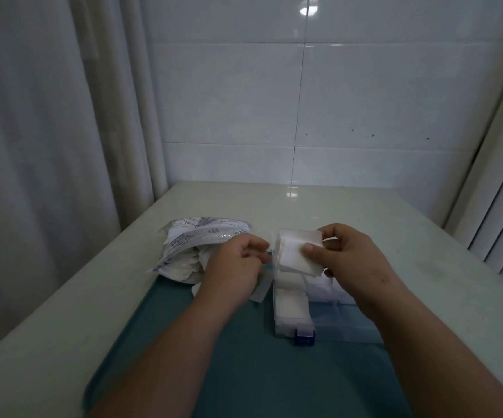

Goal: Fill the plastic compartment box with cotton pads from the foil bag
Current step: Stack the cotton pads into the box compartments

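Here the right hand (353,260) pinches a stack of cotton pads (291,252).

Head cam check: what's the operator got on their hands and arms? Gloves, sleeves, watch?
Nothing worn that shows: left hand and right hand are ungloved. The left forearm and right forearm are bare to the frame edge, no sleeves, watch or bands. No rings visible, though the light is dim.

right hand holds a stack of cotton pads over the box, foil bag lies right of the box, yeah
No: the head view shows the foil bag left of the box. The right hand does hold the cotton pads over it.
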The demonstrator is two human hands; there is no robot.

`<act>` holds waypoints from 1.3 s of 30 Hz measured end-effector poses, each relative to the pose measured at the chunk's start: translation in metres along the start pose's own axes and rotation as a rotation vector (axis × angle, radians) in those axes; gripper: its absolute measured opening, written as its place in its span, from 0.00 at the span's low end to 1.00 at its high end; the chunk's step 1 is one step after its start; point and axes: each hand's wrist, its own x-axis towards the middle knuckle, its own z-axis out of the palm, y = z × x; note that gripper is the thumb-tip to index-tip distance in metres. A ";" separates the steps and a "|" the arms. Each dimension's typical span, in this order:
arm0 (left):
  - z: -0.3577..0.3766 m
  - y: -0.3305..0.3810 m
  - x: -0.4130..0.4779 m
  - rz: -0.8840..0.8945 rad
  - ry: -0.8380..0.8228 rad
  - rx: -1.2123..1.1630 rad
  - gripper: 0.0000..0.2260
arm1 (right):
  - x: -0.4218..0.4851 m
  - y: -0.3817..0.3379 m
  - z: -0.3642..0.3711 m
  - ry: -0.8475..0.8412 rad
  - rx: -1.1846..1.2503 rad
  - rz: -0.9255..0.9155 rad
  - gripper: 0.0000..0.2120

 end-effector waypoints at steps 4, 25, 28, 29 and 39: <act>-0.009 -0.001 -0.001 0.122 -0.103 0.440 0.18 | 0.002 0.000 -0.002 0.035 0.016 0.002 0.06; -0.010 -0.005 0.006 0.074 0.057 0.128 0.07 | -0.003 -0.001 -0.009 -0.149 0.128 0.058 0.05; -0.010 -0.005 0.006 0.091 -0.006 0.136 0.05 | -0.005 -0.003 -0.009 -0.239 0.127 0.058 0.05; -0.009 -0.004 0.004 0.096 -0.017 0.135 0.05 | -0.005 -0.002 -0.007 -0.250 0.105 0.053 0.05; -0.028 0.002 0.009 0.043 -0.049 0.013 0.14 | -0.003 -0.003 -0.004 -0.149 0.042 0.044 0.03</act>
